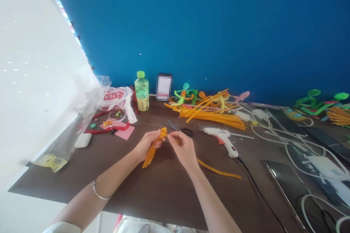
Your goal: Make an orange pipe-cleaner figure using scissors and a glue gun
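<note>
My left hand is closed round an orange pipe cleaner figure, with a looped knob at its top and several stems hanging below. Between the pinched fingers of my right hand is a single orange pipe cleaner. One end of it meets the figure just under the knob, and its long tail runs out to the right behind my wrist. A pair of scissors with dark handles lies just beyond my hands. The white hot glue gun rests to the right, nozzle pointing left.
Behind the scissors lies a bundle of orange pipe cleaners beside small coloured figures. A green-capped bottle and an upright phone stand at the back. Plastic bags fill the left; cables and a dark phone lie right.
</note>
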A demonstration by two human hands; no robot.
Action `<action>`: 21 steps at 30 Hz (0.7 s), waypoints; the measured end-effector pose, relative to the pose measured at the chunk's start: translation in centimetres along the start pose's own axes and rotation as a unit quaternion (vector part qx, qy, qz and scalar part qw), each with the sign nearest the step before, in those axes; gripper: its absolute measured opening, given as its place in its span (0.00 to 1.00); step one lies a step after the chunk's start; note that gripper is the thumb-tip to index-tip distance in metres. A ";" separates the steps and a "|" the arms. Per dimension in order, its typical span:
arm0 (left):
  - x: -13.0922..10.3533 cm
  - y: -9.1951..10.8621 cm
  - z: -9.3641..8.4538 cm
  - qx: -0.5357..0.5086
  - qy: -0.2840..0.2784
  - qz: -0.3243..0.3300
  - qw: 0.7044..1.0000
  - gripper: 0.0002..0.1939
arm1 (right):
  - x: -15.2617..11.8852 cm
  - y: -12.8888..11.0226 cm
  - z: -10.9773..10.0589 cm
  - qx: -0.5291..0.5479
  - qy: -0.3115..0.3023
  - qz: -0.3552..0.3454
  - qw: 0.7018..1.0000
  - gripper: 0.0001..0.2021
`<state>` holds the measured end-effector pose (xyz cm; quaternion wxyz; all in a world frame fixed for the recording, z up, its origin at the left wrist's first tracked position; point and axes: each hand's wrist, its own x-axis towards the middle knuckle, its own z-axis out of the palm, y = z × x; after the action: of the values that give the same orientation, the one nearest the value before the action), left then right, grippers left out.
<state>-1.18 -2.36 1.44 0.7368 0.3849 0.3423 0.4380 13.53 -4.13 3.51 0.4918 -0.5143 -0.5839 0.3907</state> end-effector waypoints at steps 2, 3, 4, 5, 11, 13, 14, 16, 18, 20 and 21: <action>0.0 0.1 0.0 -0.012 -0.006 -0.006 1.000 0.19 | 0.0 0.0 -0.1 -0.004 -0.004 -0.001 1.000 0.08; 0.0 0.1 -0.1 -0.019 -0.009 -0.008 1.000 0.18 | 0.1 -0.1 -0.1 -0.006 -0.006 -0.001 1.000 0.08; 0.1 0.1 -0.1 -0.024 -0.012 -0.009 1.000 0.18 | 0.1 -0.1 -0.2 -0.008 -0.006 0.000 1.000 0.08; 0.1 0.1 -0.1 -0.029 -0.013 -0.009 0.999 0.18 | 0.1 -0.2 -0.2 -0.010 -0.006 0.001 1.000 0.08; 0.0 0.2 0.0 -0.025 0.011 0.011 1.000 0.16 | 0.0 -0.7 -0.4 -0.031 0.011 0.011 0.999 0.09; 0.0 0.1 0.1 -0.021 0.023 0.017 0.999 0.15 | 0.0 -0.7 -0.4 -0.039 0.016 0.009 0.999 0.09; 0.0 0.1 0.1 -0.019 0.025 0.019 0.999 0.15 | 0.0 -0.7 -0.4 -0.042 0.016 0.008 0.999 0.09; 0.1 0.0 0.1 -0.012 0.023 0.023 0.999 0.15 | 0.0 -0.7 -0.4 -0.046 0.011 0.003 0.999 0.09; 0.1 -0.1 0.1 0.001 0.024 0.028 0.999 0.15 | 0.0 -0.6 -0.4 -0.047 0.003 -0.004 0.999 0.09; 0.0 -0.1 0.1 0.012 0.024 0.025 0.999 0.15 | 0.0 -0.5 -0.4 -0.041 -0.009 -0.008 0.999 0.09; 0.0 -0.1 0.1 0.015 0.023 0.022 0.999 0.16 | 0.0 -0.5 -0.4 -0.034 -0.017 -0.008 0.999 0.09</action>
<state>-1.10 -2.41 1.43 0.7133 0.3932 0.3567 0.4575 13.83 -4.22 4.13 0.4671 -0.5193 -0.6095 0.3751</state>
